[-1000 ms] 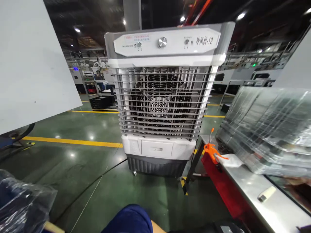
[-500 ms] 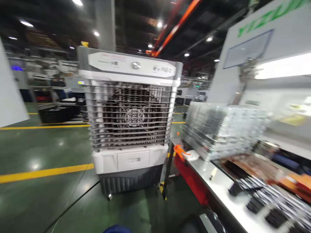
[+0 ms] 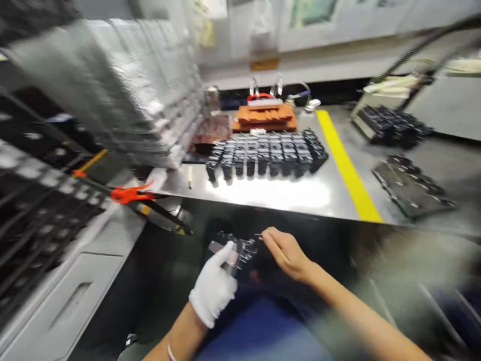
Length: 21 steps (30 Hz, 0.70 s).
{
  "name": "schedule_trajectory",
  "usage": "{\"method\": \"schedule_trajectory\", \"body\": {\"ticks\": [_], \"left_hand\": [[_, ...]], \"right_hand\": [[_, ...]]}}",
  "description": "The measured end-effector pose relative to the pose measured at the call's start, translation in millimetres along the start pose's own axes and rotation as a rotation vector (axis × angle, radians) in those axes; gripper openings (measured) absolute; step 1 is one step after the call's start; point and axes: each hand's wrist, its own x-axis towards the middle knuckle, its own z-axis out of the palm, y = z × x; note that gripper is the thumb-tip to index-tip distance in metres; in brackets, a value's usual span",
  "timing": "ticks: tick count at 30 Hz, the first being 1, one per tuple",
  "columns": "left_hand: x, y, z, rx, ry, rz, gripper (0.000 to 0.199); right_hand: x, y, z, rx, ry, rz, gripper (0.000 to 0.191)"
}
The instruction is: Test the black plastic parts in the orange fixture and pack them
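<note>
My left hand, in a white glove, is closed around a dark part with shiny metal bits in front of the bench. The thumb lies across its top, and blur hides its exact kind. My right hand is bare and sits just to the right of that part. Its thumb and forefinger pinch a thin, pin-like piece, too small to name. Beyond both hands, rows of black parts with metal tops stand on the metal bench.
Stacked clear plastic trays rise at the bench's left. Behind the black parts sits an orange block. Yellow tape crosses the bench, with a dark flat piece to its right. An orange-handled tool hangs near the air cooler.
My view has swung right and down from the air cooler to the bench. Both hands, out of sight before, now show with the dark part and the thin piece.
</note>
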Motion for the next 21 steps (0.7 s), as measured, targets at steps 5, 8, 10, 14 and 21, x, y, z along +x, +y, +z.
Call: {"method": "schedule_trajectory", "body": {"ticks": [5,8,10,14,21], "left_hand": [[-1,6,-10.8,-0.097,0.022,-0.072,0.037],[-6,3,-9.3,-0.187,0.073,-0.104,0.038],[-8,3,-7.5,-0.26,0.116,-0.098,0.038],[-7,4,-7.1,-0.316,0.16,-0.087,0.035],[-7,3,-3.7,-0.323,0.246,-0.062,0.031]], "right_hand": [[13,11,-14,-0.178,-0.129,-0.231,0.04],[16,12,-13,-0.202,-0.175,-0.297,0.039],[18,13,-11,-0.192,-0.183,-0.331,0.039],[20,12,-8,-0.183,-0.164,-0.358,0.038],[19,13,-8,-0.099,-0.238,-0.346,0.039]]}}
